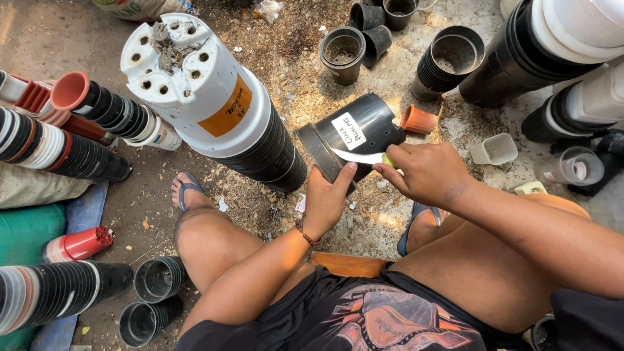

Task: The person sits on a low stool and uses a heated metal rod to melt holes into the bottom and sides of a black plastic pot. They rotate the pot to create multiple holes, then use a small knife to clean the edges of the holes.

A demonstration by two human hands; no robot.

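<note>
A black plastic pot [364, 127] with a white label lies on its side at the centre. My left hand [327, 195] grips it at the rim, thumb up against the wall. My right hand [422, 172] holds a small knife [361, 156] with a pale blade and a green handle; the blade lies flat against the pot's wall just below the label. I sit low with both knees apart, feet in blue sandals on the dirt.
A tall stack of black pots topped by a white one [208, 97] leans at the left. More pot stacks [58, 140] lie left and lower left, others [520, 52] upper right. Loose black pots [342, 52], a small orange pot [418, 119] and a white square pot [495, 149] are nearby.
</note>
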